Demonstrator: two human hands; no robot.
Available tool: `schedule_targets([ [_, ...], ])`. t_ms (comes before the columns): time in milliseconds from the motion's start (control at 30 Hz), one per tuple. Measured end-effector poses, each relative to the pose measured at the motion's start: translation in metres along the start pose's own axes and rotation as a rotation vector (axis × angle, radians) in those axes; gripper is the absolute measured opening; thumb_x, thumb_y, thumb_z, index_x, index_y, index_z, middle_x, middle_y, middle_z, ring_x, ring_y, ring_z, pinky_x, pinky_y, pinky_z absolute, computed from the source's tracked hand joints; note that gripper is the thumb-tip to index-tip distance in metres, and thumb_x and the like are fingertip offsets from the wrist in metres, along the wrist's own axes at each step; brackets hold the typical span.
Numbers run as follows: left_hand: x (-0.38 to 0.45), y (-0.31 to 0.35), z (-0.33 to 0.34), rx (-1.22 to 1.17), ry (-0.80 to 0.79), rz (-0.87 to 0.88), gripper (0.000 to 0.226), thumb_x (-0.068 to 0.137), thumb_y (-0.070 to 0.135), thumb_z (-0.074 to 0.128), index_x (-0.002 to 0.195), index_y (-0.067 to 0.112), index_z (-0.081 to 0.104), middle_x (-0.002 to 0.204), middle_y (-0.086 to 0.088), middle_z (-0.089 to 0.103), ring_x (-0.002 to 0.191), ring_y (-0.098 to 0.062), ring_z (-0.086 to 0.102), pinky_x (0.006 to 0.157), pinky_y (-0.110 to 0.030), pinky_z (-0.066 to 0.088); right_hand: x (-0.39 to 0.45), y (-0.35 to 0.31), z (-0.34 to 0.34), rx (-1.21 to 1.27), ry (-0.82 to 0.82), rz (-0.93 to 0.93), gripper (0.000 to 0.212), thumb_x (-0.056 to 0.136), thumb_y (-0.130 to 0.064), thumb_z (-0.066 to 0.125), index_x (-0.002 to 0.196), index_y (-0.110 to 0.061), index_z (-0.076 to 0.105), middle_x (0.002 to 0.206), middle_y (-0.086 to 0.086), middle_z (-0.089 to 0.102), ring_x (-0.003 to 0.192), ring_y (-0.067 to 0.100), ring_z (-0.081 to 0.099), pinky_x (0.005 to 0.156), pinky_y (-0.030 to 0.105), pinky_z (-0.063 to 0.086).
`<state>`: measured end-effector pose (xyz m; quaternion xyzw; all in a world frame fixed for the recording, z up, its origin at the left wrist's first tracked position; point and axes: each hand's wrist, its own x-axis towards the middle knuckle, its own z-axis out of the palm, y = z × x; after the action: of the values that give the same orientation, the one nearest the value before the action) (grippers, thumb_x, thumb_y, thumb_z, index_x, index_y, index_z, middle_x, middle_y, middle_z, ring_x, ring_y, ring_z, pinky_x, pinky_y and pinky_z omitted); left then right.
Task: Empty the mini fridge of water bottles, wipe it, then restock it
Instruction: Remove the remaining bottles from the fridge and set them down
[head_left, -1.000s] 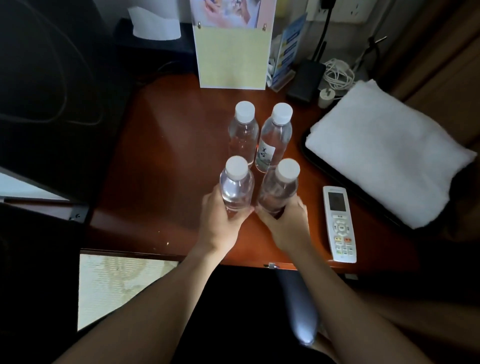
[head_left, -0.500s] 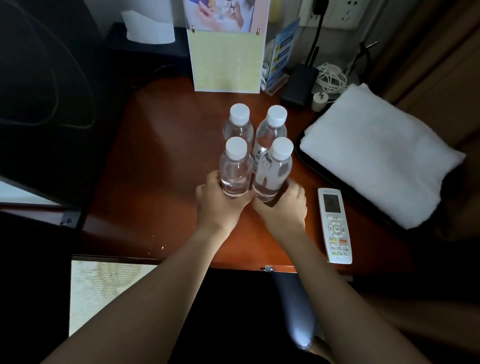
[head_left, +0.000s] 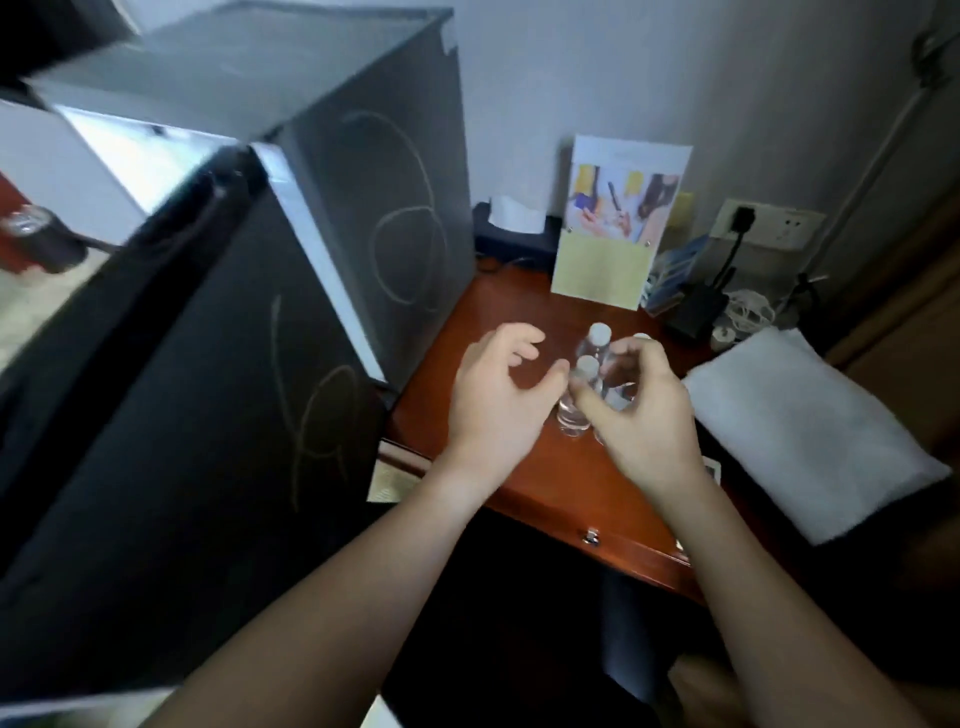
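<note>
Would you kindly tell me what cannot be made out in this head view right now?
- Water bottles: the right hand covers most of the cluster, so their count is unclear.
- Mini fridge interior: its open door blocks it, and motion blur smears that side.
- Dark object at the left edge: cut off and blurred.
- Left hand: fingers loosely curled, apparently holding nothing.
</note>
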<state>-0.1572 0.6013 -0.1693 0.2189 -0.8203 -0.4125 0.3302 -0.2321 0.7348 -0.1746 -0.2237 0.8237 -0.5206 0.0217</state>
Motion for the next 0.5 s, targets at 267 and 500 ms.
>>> schedule_targets([
  [267, -0.058, 0.076, -0.178, 0.088, 0.337, 0.006, 0.023, 0.080, 0.031, 0.071, 0.102, 0.026, 0.065, 0.091, 0.010, 0.063, 0.088, -0.008, 0.060, 0.084, -0.034, 0.053, -0.068, -0.159, 0.037, 0.229, -0.275, -0.405, 0.046, 0.077, -0.043, 0.070, 0.113, -0.020, 0.054, 0.089, -0.004, 0.063, 0.092, 0.012, 0.061, 0.087, 0.026, 0.050],
  [500, -0.149, 0.111, -0.342, 0.362, 0.719, 0.131, 0.013, 0.085, 0.020, 0.068, 0.095, 0.014, 0.064, 0.088, 0.004, 0.063, 0.083, -0.012, 0.060, 0.077, -0.022, 0.047, -0.173, -0.293, 0.106, 0.454, -0.432, -0.717, 0.039, 0.079, -0.039, 0.069, 0.110, -0.023, 0.054, 0.096, -0.003, 0.065, 0.096, 0.015, 0.063, 0.087, 0.024, 0.046],
])
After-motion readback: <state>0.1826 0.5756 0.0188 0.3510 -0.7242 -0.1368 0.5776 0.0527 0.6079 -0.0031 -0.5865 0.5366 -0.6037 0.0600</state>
